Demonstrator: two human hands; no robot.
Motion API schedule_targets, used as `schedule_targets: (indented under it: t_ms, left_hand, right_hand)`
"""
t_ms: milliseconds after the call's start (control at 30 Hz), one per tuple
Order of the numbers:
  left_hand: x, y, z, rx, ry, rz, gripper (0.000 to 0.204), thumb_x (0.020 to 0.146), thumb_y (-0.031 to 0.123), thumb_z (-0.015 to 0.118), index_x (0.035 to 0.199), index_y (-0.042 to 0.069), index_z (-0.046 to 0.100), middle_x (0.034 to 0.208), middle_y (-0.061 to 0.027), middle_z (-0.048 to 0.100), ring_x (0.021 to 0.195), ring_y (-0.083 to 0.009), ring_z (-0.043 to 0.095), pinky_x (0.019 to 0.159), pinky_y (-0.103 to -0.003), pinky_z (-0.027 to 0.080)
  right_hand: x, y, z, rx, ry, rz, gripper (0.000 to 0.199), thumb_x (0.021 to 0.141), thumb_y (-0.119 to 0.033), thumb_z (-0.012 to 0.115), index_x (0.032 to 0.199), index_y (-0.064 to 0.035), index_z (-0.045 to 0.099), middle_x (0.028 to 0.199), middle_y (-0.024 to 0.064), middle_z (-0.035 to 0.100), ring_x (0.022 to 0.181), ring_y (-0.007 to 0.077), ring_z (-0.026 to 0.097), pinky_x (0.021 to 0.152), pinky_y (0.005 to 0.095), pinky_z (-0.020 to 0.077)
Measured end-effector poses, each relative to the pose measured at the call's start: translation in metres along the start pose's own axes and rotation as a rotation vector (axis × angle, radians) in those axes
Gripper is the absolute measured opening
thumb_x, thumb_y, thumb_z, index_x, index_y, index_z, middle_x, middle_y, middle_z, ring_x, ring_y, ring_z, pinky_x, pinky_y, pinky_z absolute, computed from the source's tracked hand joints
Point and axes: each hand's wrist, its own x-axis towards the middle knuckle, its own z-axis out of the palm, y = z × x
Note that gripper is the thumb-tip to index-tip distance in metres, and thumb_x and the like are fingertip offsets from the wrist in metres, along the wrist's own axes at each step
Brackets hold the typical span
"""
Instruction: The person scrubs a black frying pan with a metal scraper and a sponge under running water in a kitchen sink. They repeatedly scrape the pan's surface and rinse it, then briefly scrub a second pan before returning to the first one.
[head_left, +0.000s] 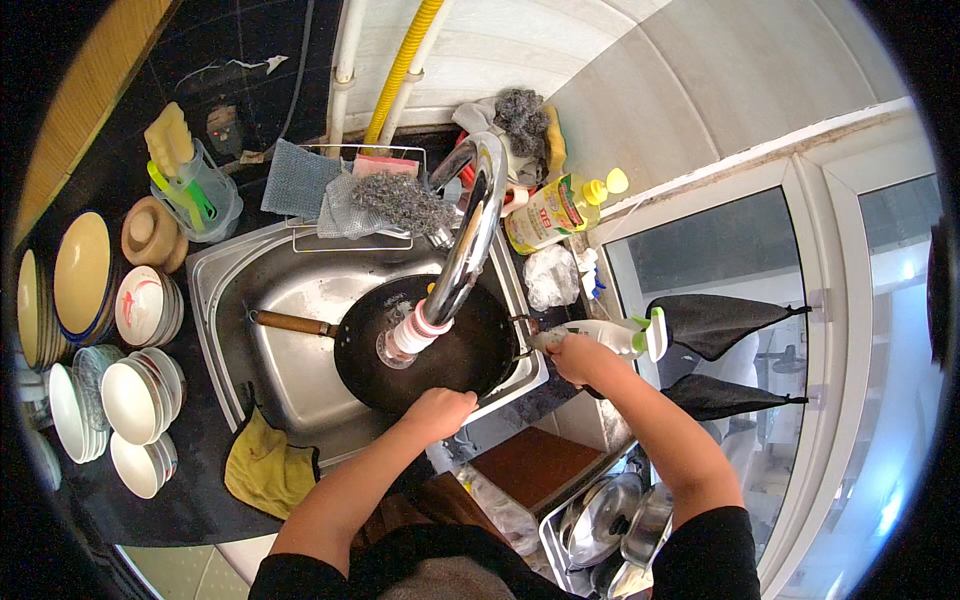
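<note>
A dark wok (480, 345) lies in the steel sink (290, 370), its wooden handle (290, 322) pointing left and a small loop handle at its right. The pull-down faucet (470, 250) hangs over the wok, its pinkish-white head above the bottom. My left hand (440, 414) is closed at the near rim of the wok and the sink's front edge; what its fingers hold is hidden. My right hand (575, 360) is closed beside the sink's right edge, against the lower part of a white spray bottle (605, 335) with a green trigger. What it grips is hidden.
Stacked bowls (140, 400) and plates (82, 275) stand left on the dark counter. A yellow cloth (268, 468) hangs at the sink's front left corner. Behind are a wire rack with a steel scrubber (400, 200) and a dish soap bottle (550, 212). Pot lids (605, 520) sit below right.
</note>
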Motion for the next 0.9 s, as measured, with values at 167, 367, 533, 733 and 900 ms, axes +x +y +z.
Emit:
schedule_targets:
  t_ms: [167,367,533,733,900]
  left_hand:
    - [-0.001,0.000,0.001,0.026,0.015,-0.004,0.022,0.087,0.021,0.052,0.076,0.002,0.054,0.067,-0.0195,0.061,0.067,-0.0365,0.062,0.060,-0.046,0.049]
    - [-0.001,0.000,0.000,0.006,0.017,0.018,0.024,0.088,0.024,0.050,0.077,0.003,0.054,0.066,-0.0194,0.060,0.066,-0.0365,0.062,0.059,-0.046,0.049]
    - [0.001,-0.005,0.011,-0.010,0.048,0.042,0.027,0.089,0.027,0.049,0.077,0.003,0.052,0.064,-0.0183,0.060,0.062,-0.0366,0.062,0.057,-0.047,0.049]
    - [0.001,0.000,0.000,0.016,-0.014,0.004,0.020,0.087,0.020,0.051,0.078,0.003,0.055,0.066,-0.0184,0.061,0.067,-0.0352,0.063,0.061,-0.046,0.049]
    - [-0.001,-0.006,0.009,-0.006,0.037,0.039,0.027,0.089,0.027,0.049,0.077,0.003,0.053,0.064,-0.0188,0.060,0.063,-0.0368,0.062,0.057,-0.048,0.049]
  right_hand:
    - [0.013,-0.002,0.002,-0.087,-0.006,0.065,0.025,0.086,-0.025,0.052,0.106,-0.0178,0.063,0.086,0.0157,0.065,0.079,0.0348,0.063,0.069,0.0432,0.0493]
    - [0.007,-0.002,-0.015,0.109,-0.101,0.102,0.026,0.088,-0.030,0.050,0.107,-0.0170,0.063,0.077,0.0165,0.065,0.075,0.0348,0.063,0.066,0.0435,0.0493]
    - [0.037,0.014,0.007,-0.126,-0.089,0.019,0.027,0.089,-0.031,0.049,0.103,-0.0129,0.064,0.074,0.0160,0.066,0.072,0.0315,0.065,0.066,0.0424,0.0500]
    - [0.006,-0.011,-0.037,0.243,-0.176,0.182,0.024,0.083,-0.024,0.055,0.095,-0.0066,0.066,0.086,0.0168,0.066,0.079,0.0292,0.065,0.070,0.0427,0.0508]
    - [0.035,-0.007,-0.018,-0.071,-0.099,0.100,0.028,0.062,-0.006,0.072,0.090,-0.0044,0.068,0.088,0.0179,0.066,0.083,0.0350,0.064,0.070,0.0426,0.0523]
